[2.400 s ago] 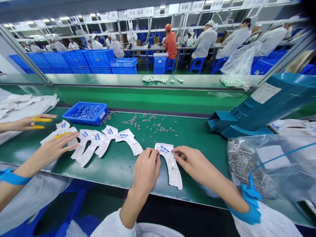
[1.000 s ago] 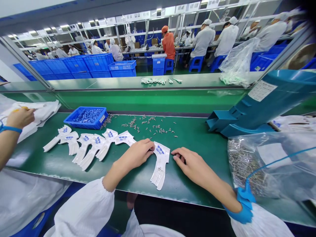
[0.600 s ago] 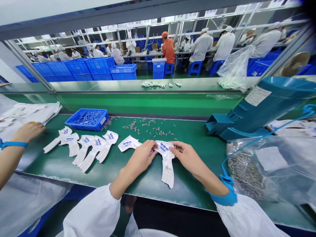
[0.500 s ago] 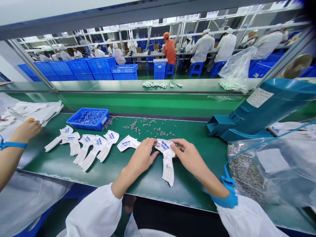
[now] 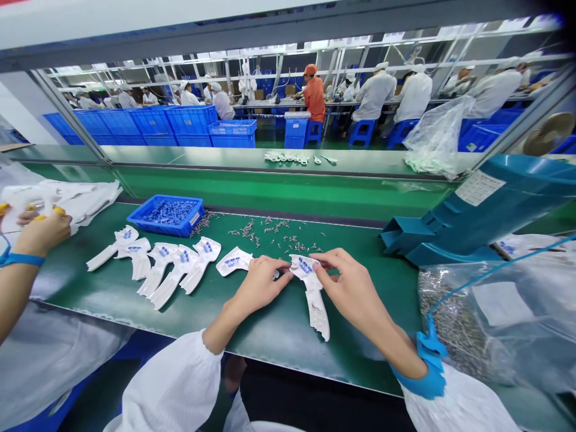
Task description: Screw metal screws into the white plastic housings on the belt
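Observation:
A white pistol-shaped plastic housing half point(image 5: 317, 309) is between my two hands above the green worktop, its grip end pointing toward me. Small blue pieces point(image 5: 305, 266) are seated in its upper part. My left hand point(image 5: 261, 283) is closed, thumb and fingers pinching the housing's left edge. On the opposite side, my right hand point(image 5: 348, 281) grips the upper right edge between thumb and fingers. Just left of my left hand lies another white housing half point(image 5: 234, 261) with blue pieces, partly covered by that hand. Small metal parts point(image 5: 294, 243) are scattered beyond my fingers.
Several more housing halves point(image 5: 173, 270) lie to the left, before a blue bin point(image 5: 166, 223) of small blue parts. A co-worker's hand point(image 5: 42, 231) holds something white at far left. To the right stand a teal plastic chute point(image 5: 454, 210) and a clear bag point(image 5: 459, 318) of metal parts.
The housing's grip end has swung slightly right, and my right hand covers more of its right side. The co-worker's hands have shifted at the left. The whole view has moved a little.

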The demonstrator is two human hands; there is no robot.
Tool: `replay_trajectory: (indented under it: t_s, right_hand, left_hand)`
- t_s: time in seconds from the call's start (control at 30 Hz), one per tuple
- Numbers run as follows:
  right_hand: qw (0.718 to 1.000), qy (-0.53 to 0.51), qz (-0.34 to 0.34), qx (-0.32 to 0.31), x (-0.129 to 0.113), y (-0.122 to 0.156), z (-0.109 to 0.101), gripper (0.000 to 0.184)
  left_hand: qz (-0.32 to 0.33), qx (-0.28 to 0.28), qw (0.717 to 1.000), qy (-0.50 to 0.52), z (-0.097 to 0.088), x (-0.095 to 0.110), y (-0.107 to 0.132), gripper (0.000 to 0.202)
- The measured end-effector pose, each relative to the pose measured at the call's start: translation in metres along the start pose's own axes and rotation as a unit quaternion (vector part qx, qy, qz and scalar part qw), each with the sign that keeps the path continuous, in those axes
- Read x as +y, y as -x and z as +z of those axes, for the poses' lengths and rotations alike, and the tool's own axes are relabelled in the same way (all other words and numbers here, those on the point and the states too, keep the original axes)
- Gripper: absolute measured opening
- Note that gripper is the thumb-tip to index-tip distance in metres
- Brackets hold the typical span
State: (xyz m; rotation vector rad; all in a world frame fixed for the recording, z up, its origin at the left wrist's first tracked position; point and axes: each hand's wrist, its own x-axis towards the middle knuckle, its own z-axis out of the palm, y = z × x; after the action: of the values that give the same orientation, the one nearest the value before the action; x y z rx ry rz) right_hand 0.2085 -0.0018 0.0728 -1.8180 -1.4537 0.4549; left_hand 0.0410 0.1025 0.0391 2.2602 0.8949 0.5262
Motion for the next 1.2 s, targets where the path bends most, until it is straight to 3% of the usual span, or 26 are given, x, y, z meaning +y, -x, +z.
replay_trajectory:
  t_s: [0.2,0.3,0.53,0.77,1.0,1.2]
  right_hand:
    - [0.987,0.08,-0.139,0.008,-0.014,0.001,-0.011,0.033]
    - [0.98,0.101,-0.169,0.018,-0.013,-0.001,-0.012,0.034]
    - [0.994,0.025,-0.083,0.068,0.0,-0.003,-0.012,0.027]
    - [0.993,-0.102,0.009,0.049,0.02,-0.003,-0.01,0.024]
    - [0.995,-0.034,-0.051,0.077,0.012,0.001,-0.018,0.025]
    - [0.988,0.066,-0.114,0.082,-0.001,0.0,-0.016,0.027]
  left_hand:
    - [-0.008,0.0,0.99,0.14,-0.004,0.005,-0.014,0.024]
    - [-0.03,-0.002,0.98,0.199,-0.001,0.001,-0.022,0.027]
    - [-0.103,0.014,0.952,0.289,0.002,-0.003,-0.025,0.031]
    - [-0.126,0.009,0.933,0.337,-0.001,0.0,-0.024,0.026]
    - [-0.104,-0.009,0.928,0.358,0.007,0.008,-0.023,0.036]
    - [-0.107,0.045,0.926,0.359,0.017,0.007,-0.031,0.038]
